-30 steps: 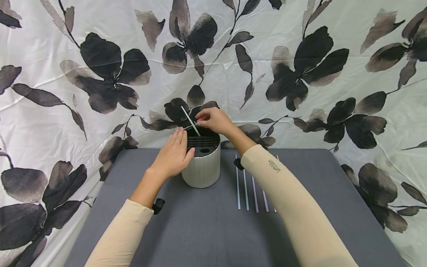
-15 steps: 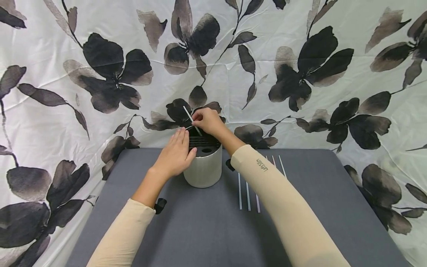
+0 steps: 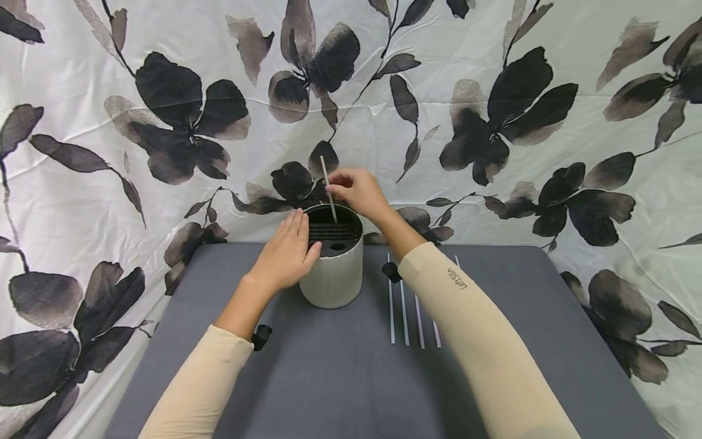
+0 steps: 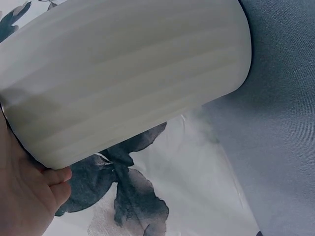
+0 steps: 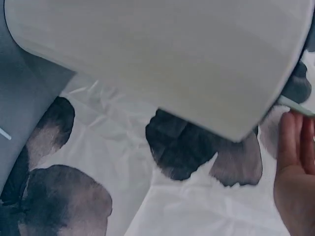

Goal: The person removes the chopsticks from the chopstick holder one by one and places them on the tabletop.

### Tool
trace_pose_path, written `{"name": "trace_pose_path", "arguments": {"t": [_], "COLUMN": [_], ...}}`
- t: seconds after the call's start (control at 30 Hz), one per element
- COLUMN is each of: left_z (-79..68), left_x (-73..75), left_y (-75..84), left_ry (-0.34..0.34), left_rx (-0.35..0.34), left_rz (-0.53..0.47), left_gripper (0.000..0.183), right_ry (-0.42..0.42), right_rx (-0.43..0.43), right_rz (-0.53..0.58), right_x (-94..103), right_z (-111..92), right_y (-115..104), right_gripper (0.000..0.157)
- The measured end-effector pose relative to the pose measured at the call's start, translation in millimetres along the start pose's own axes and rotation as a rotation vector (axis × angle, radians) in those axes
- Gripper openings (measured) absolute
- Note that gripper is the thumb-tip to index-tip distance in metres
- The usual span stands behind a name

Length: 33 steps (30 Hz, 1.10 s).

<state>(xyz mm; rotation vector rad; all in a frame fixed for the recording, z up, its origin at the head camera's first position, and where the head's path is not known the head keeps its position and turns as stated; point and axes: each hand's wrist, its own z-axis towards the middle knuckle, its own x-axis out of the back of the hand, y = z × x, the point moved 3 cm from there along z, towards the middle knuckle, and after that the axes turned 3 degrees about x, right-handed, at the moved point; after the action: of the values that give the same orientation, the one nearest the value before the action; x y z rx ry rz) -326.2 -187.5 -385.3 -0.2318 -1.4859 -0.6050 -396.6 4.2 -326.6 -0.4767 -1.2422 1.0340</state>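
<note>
A pale ribbed cylindrical holder (image 3: 331, 283) stands on the grey table, with a slotted black insert (image 3: 336, 246) inside its top. My left hand (image 3: 286, 253) rests on its left rim, fingers straight and together, thumb spread toward the front. In the left wrist view, the fingertips (image 4: 60, 184) lie right at the rim. Behind the opening, my right hand (image 3: 359, 190) pinches a thin pale stick (image 3: 323, 166) between thumb and forefinger. The stick stands nearly upright, its lower end inside the dark rear part of the holder. In the right wrist view, the fingers (image 5: 290, 140) sit just beyond the rim.
Several thin pale sticks (image 3: 406, 323) lie side by side on the grey table (image 3: 329, 378), right of the holder and partly under the right sleeve (image 3: 482, 329). A white cloth with dark flowers (image 3: 373, 140) hangs behind the table.
The stick leaned left earlier, with my right fingers apart from it at first. They have since taken hold, and the stick has swung right and become more upright. The left hand has stayed put.
</note>
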Motion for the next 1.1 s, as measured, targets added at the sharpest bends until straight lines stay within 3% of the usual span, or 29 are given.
{"name": "trace_pose_path", "arguments": {"t": [0.13,0.3,0.53,0.73,0.9,1.1], "left_z": [0.0,-0.8,-1.0,-0.3,-1.1,-4.2], "left_x": [0.2,0.7,1.9,3.4,3.9,2.8], "left_y": [0.2,-0.4,0.0,0.3,1.0,2.1], "left_ry": [-0.002,-0.013,-0.011,-0.008,0.002,-0.005], "left_rx": [-0.003,0.005,-0.002,-0.007,-0.013,-0.009], "left_rz": [0.0,-0.006,-0.011,-0.01,-0.008,-0.021], "left_gripper": [0.075,0.075,0.074,0.075,0.075,0.075], "right_ry": [0.049,0.132,0.259,0.397,0.479,0.504], "right_rx": [0.03,0.12,0.159,0.209,0.185,0.094], "right_rz": [0.126,0.194,0.354,0.399,0.413,0.383], "right_x": [17.0,42.0,79.9,115.2,141.4,156.7], "right_z": [-8,-14,-22,-43,-69,-109], "right_y": [-3,-13,-28,-33,-20,22], "right_gripper": [0.025,0.021,0.011,0.006,0.01,0.012]}}
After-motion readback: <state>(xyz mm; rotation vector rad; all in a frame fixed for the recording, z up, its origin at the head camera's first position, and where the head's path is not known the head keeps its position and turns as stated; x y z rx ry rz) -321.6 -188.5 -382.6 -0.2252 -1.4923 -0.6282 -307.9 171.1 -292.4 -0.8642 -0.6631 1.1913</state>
